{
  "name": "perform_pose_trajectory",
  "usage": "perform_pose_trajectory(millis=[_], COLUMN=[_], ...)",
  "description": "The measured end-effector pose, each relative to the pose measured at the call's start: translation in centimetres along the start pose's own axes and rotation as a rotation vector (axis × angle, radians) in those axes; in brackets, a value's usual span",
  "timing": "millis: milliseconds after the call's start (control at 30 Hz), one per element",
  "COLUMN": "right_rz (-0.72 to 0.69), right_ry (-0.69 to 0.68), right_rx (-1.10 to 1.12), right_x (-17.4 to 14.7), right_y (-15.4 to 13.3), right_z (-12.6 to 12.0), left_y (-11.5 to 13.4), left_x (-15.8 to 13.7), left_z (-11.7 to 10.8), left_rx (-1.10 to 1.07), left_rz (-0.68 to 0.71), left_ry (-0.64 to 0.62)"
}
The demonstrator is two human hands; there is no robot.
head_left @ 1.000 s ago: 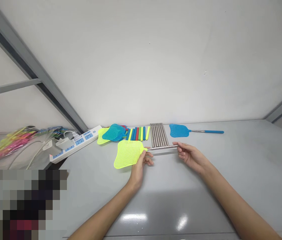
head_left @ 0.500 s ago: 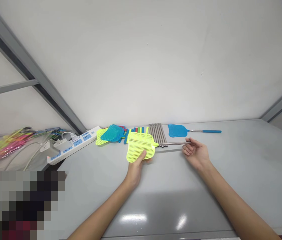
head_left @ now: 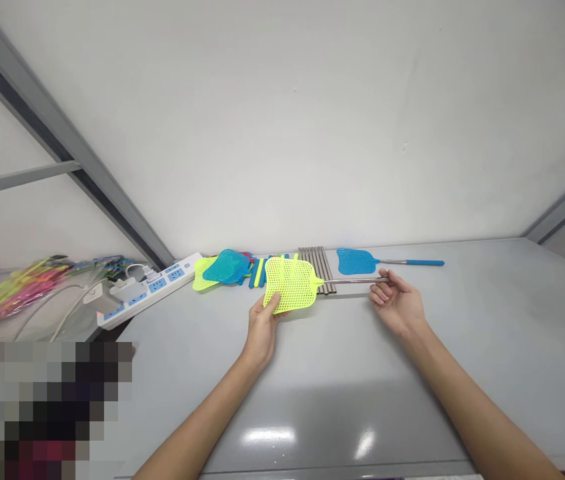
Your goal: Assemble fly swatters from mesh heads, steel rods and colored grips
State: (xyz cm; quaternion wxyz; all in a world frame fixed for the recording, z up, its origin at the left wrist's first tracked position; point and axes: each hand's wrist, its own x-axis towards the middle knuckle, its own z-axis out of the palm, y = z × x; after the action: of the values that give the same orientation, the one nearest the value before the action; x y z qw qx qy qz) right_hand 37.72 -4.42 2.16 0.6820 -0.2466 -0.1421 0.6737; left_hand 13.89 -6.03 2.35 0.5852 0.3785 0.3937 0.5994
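Note:
My left hand (head_left: 263, 327) grips the lower left edge of a yellow fly swatter head (head_left: 291, 285), thumb on top. A metal rod (head_left: 349, 281) runs rightward from the head's neck, and my right hand (head_left: 398, 303) pinches its far end between thumb and fingers. Both hands hold the piece just above the table. Behind it lies a row of metal rods (head_left: 318, 260), partly covered. Left of them are coloured handle sleeves (head_left: 258, 273), also partly hidden. A blue fly swatter (head_left: 356, 261) with a blue handle rests behind my right hand.
Several loose swatter heads (head_left: 227, 267) in teal, blue and yellow are piled at the back left. A white power strip (head_left: 155, 291) with plugs and cables lies beside them. Bagged coloured pieces (head_left: 27, 287) sit at far left. A wall (head_left: 312, 133) rises behind the table (head_left: 487, 320).
The yellow swatter head and rod have shifted a little right and up. My left hand has moved to the head's lower left corner; my right hand has moved slightly right.

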Motion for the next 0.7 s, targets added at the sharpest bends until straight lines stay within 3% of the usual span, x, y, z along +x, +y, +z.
perform_pose_trajectory(millis=[367,700], right_rz=[0.053,0.104], right_ry=[-0.048,-0.072], right_rx=[-0.013,-0.023], right_x=[-0.40,-0.32], right_y=[0.48,0.74], right_z=[0.70,0.82], left_y=[-0.10,0.49], left_x=[0.51,0.59], left_z=[-0.46,-0.22], left_rx=[-0.118,-0.158], left_rz=[0.004,0.016], left_ry=[0.133,0.166])
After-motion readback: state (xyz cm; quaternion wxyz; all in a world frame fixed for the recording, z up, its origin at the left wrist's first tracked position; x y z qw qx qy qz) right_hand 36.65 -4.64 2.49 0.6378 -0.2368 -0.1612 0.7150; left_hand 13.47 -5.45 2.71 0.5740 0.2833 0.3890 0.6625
